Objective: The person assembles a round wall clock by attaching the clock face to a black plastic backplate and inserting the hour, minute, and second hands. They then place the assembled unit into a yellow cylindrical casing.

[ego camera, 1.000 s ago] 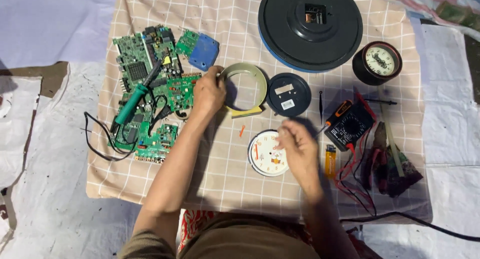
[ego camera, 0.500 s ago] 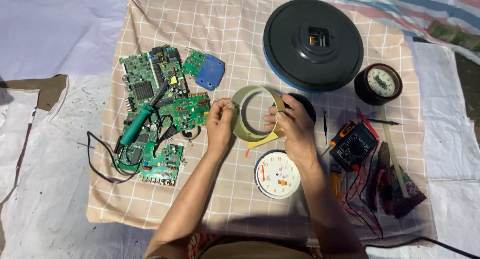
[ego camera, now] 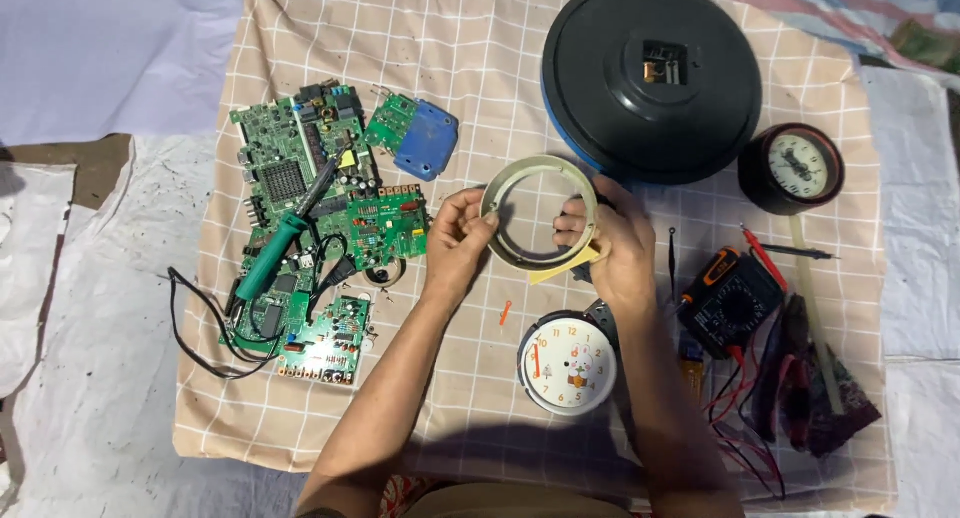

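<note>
Both of my hands hold a pale round clock bezel ring [ego camera: 520,171] above the checked cloth [ego camera: 450,418]. My left hand [ego camera: 458,240] grips its left rim. My right hand [ego camera: 612,243] grips its right rim, with a yellowish strip under the fingers. Just below the right hand lies a small white clock face [ego camera: 567,366] with orange hands. A tiny orange clock hand [ego camera: 505,312] lies loose between my forearms.
Green circuit boards [ego camera: 320,228] with a green-handled soldering iron [ego camera: 280,246] and black cable lie left. A blue part [ego camera: 425,140] sits beside them. A large black clock back [ego camera: 652,76], a small round clock [ego camera: 794,166], a multimeter [ego camera: 730,300] and pliers [ego camera: 800,378] lie right.
My right hand left the small clock face and rose to the ring. Both hands now hold the ring lifted off the cloth, where before only the left touched it.
</note>
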